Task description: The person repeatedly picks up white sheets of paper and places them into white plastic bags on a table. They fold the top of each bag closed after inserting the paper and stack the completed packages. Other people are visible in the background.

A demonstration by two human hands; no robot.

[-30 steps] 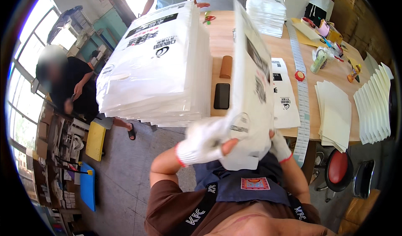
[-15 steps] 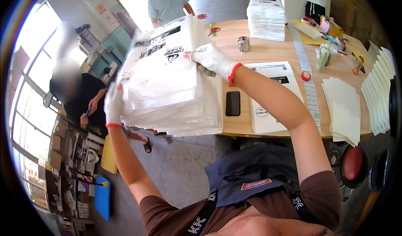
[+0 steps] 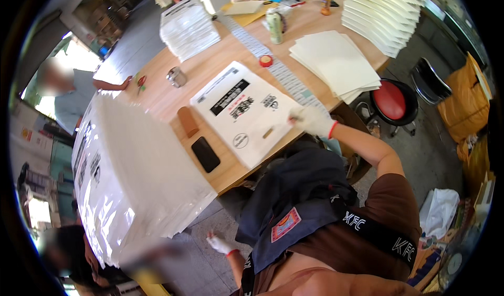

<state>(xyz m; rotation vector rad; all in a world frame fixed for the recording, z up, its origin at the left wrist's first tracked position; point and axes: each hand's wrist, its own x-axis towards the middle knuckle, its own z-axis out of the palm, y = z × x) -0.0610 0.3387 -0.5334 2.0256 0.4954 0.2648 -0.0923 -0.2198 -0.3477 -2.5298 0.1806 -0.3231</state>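
A flat pile of white printed plastic bags [image 3: 247,104] lies on the table in front of me, with a handle slot near its front edge. My right hand [image 3: 313,121], in a white glove with a red cuff, is at the pile's near right corner, fingers closed on the bag edge. Low beside my body, away from the table, hangs my left hand [image 3: 221,243]. It is gloved too, fingers apart, holding nothing. At the left a tall, thick stack of clear and white plastic bags [image 3: 142,175] overhangs the table edge; neither hand touches it.
A black phone [image 3: 205,154], a brown cylinder [image 3: 187,122] and a metal canister [image 3: 176,77] stand between the piles. A measuring strip [image 3: 247,40] crosses the table. White sheets [image 3: 338,65] lie right, near a red stool [image 3: 389,98]. People stand at the left.
The view has swung to the right. Both hands have left the tall bag stack: the right has come to the flat pile's corner, the left has dropped beside my body.
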